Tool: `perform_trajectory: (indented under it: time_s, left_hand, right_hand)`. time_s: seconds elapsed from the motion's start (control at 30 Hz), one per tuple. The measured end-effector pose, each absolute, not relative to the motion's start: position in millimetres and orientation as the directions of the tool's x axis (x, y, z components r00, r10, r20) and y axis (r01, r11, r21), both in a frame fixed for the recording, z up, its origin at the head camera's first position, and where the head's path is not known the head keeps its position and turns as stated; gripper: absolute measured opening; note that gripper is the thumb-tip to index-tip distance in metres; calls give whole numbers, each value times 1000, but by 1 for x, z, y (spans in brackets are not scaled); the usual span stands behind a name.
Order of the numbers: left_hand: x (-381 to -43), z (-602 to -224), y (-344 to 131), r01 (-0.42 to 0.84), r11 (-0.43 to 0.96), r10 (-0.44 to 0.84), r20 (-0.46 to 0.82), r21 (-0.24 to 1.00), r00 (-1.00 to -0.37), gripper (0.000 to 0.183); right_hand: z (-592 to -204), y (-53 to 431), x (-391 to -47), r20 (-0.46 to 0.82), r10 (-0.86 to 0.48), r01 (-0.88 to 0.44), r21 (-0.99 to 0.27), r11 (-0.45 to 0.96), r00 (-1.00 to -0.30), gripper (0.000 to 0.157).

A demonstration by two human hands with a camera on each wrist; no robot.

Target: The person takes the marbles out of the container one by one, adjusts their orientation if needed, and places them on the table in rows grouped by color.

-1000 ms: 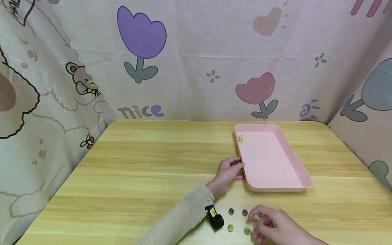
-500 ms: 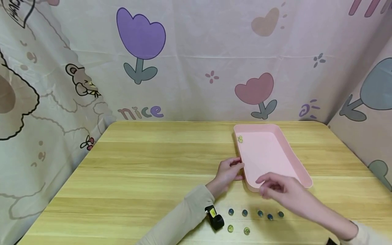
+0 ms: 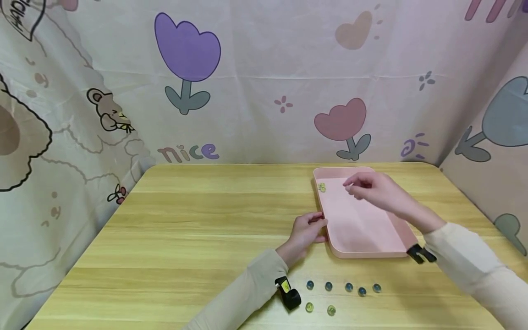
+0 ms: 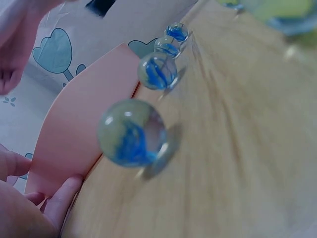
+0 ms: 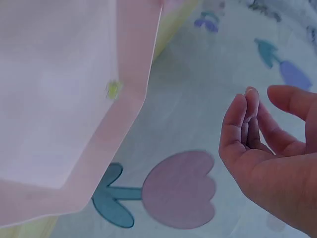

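My left hand (image 3: 305, 231) holds the left side wall of a shallow pink tray (image 3: 363, 254), its fingertips on the rim and outer side. Over the far part of the tray hovers my right hand (image 3: 377, 190), fingers bent and drawn towards the thumb; whether something small sits between them I cannot make out. Two yellow-green glass marbles (image 3: 321, 187) lie in the tray's far left corner. In front of the tray several blue-swirled marbles (image 3: 349, 287) form a row. Nearer still lie two yellow-green marbles (image 3: 331, 310). The left wrist view shows the blue marbles (image 4: 132, 134) close up.
The wooden table (image 3: 185, 220) extends to the left of the tray. A printed cloth (image 3: 255, 68) hangs behind it and along both sides. Black wrist cameras sit on both sleeves, the left one (image 3: 288, 294) just beside the marbles.
My right hand has gone from beside the marbles, up and forward, to over the tray's far part. My left hand stays at the tray's side. The marbles on the table keep their places.
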State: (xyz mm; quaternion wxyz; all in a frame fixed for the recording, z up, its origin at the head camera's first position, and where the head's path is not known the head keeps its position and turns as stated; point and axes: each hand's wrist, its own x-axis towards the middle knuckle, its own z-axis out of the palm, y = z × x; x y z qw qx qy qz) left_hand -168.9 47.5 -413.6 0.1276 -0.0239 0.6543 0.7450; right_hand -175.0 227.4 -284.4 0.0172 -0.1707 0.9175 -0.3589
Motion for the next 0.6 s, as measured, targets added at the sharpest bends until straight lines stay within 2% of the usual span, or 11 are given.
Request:
perform_trajectory:
  time_s: [0.13, 0.37, 0.6]
  left_hand:
    - [-169, -413, 48, -235, -108, 155, -217, 966, -964, 33]
    - [-170, -414, 48, -250, -116, 153, -231, 961, -961, 32]
    - [-170, -414, 47, -249, -99, 141, -234, 964, -962, 33]
  right_hand:
    - [-286, 229, -202, 85, -337, -301, -682, 667, -938, 25]
    - [-297, 229, -235, 151, -341, -347, -683, 643, -928, 30]
    - [-314, 233, -264, 46, -408, -282, -793, 540, -912, 32]
